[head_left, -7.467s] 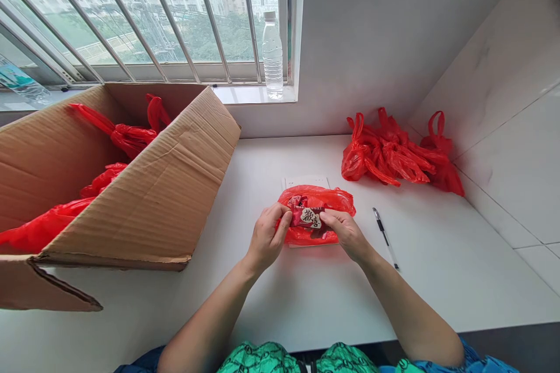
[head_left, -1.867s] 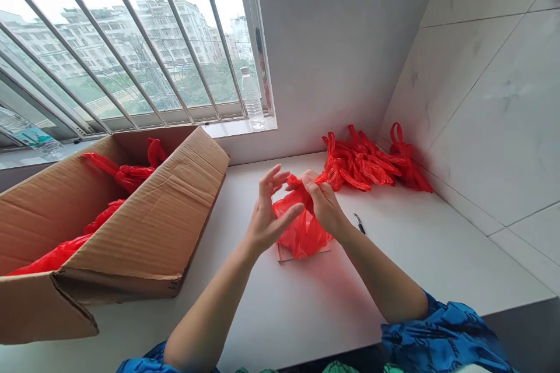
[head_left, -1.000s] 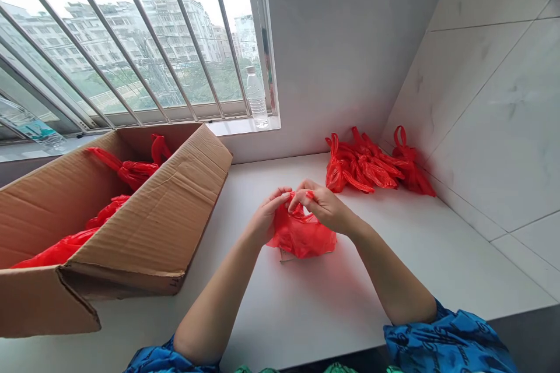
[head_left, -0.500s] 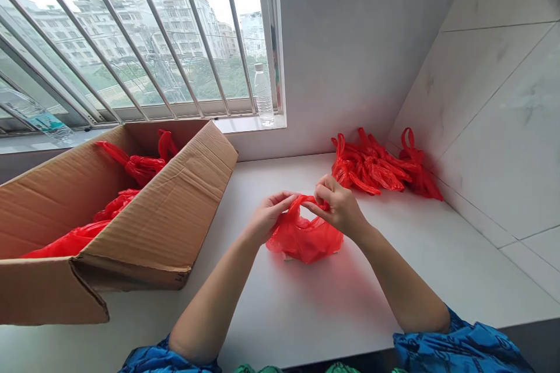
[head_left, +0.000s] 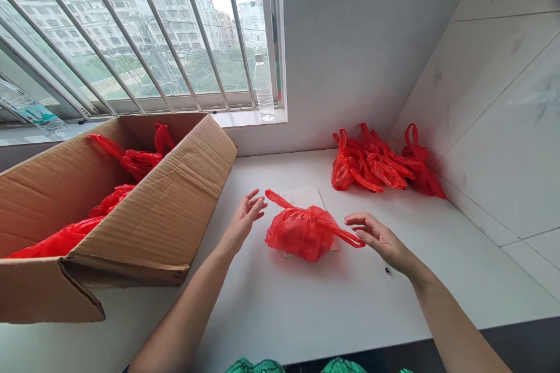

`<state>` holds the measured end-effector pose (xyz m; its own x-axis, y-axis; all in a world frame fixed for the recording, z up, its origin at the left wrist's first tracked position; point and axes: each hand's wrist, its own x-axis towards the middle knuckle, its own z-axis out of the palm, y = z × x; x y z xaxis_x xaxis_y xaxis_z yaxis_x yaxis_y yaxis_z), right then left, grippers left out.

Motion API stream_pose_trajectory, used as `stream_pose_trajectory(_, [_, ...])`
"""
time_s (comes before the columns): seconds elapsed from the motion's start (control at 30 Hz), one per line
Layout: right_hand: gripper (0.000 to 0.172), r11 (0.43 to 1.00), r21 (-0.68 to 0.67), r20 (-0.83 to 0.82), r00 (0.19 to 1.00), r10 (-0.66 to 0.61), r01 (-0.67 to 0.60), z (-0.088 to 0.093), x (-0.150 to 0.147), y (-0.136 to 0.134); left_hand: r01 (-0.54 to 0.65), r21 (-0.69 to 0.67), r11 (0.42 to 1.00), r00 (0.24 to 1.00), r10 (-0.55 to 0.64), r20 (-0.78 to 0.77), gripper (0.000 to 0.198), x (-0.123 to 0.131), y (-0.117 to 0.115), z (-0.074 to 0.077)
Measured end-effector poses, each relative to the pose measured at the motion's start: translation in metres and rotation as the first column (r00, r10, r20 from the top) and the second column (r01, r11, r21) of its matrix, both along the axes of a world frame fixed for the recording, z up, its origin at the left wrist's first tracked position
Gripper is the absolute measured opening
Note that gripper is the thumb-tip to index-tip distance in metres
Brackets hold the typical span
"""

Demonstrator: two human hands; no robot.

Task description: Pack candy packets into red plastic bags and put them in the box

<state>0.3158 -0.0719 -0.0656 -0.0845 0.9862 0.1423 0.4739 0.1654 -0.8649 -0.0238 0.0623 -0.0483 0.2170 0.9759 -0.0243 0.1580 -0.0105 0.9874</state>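
A red plastic bag [head_left: 300,233], knotted at the top with its two handles stretched out sideways, sits in the middle of the white counter. Partly beneath it lies a white paper or card [head_left: 312,196]; what the bag contains cannot be made out. My left hand [head_left: 245,215] hovers left of the bag, fingers apart, near one handle's tip and holding nothing. On the other side, my right hand [head_left: 376,236] is open beside the end of the right handle, also with nothing in it.
At left stands an open cardboard box [head_left: 175,198] with red bags [head_left: 135,163] inside. Several tied red bags [head_left: 376,163] lie at the back right by the wall. A water bottle [head_left: 263,88] stands on the window sill. A tiny dark object [head_left: 387,271] is on the white counter [head_left: 271,309].
Both hands have let go of the bag's handles and moved apart to either side. The bag's top is now knotted, with the handles spread outward.
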Motion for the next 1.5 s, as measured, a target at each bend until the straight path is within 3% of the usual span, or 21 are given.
stream_pose_trajectory(0.07, [0.055,0.995,0.071,0.217,0.972,-0.087,0.073,-0.004,-0.003,0.007,0.07,-0.023,0.997,0.977,-0.073,-0.201,0.059,0.003,-0.009,-0.003])
stream_pose_trajectory(0.1, [0.069,0.992,0.119,0.329,0.94,-0.088,0.051,-0.006,-0.008,0.013,0.115,0.004,0.993,0.949,-0.109,-0.297,0.058,0.008,-0.014,-0.003])
stream_pose_trajectory(0.17, [0.088,0.976,0.194,0.483,0.876,-0.011,-0.095,-0.01,-0.023,0.029,0.225,0.128,0.966,0.883,-0.146,-0.446,0.056,0.022,-0.023,-0.003])
stream_pose_trajectory(0.23, [0.096,0.94,0.236,0.532,0.842,0.086,-0.245,-0.015,-0.042,0.048,0.323,0.282,0.903,0.822,-0.12,-0.557,0.058,0.041,-0.03,-0.004])
stream_pose_trajectory(0.3, [0.1,0.925,0.254,0.522,0.845,0.116,-0.284,-0.021,-0.061,0.064,0.386,0.402,0.83,0.768,-0.047,-0.639,0.056,0.057,-0.034,-0.008])
stream_pose_trajectory(0.4, [0.101,0.941,0.245,0.531,0.844,0.072,-0.234,-0.034,-0.078,0.078,0.438,0.483,0.758,0.698,0.051,-0.714,0.047,0.066,-0.032,-0.025])
stream_pose_trajectory(0.57, [0.095,0.936,0.263,0.624,0.781,0.021,-0.235,-0.053,-0.083,0.08,0.497,0.429,0.754,0.589,0.07,-0.805,0.053,0.056,-0.026,-0.057])
stream_pose_trajectory(0.73, [0.087,0.937,0.242,0.652,0.757,0.034,-0.251,-0.06,-0.084,0.081,0.518,0.356,0.778,0.523,0.041,-0.851,0.058,0.058,-0.024,-0.065])
stream_pose_trajectory(0.97, [0.075,0.929,0.256,0.671,0.741,0.029,-0.269,-0.068,-0.085,0.083,0.525,0.349,0.776,0.517,0.034,-0.855,0.055,0.058,-0.021,-0.072])
stream_pose_trajectory(1.23, [0.071,0.926,0.26,0.663,0.748,0.034,-0.273,-0.066,-0.085,0.081,0.528,0.349,0.774,0.541,0.011,-0.841,0.054,0.057,-0.019,-0.076])
stream_pose_trajectory(1.4, [0.064,0.908,0.329,0.616,0.788,0.002,-0.259,-0.069,-0.088,0.078,0.484,0.394,0.781,0.636,-0.005,-0.771,0.046,0.056,-0.025,-0.076])
stream_pose_trajectory(1.5, [0.042,0.871,0.411,0.537,0.843,0.006,-0.268,-0.063,-0.088,0.073,0.462,0.431,0.775,0.721,-0.045,-0.692,0.032,0.049,-0.032,-0.064])
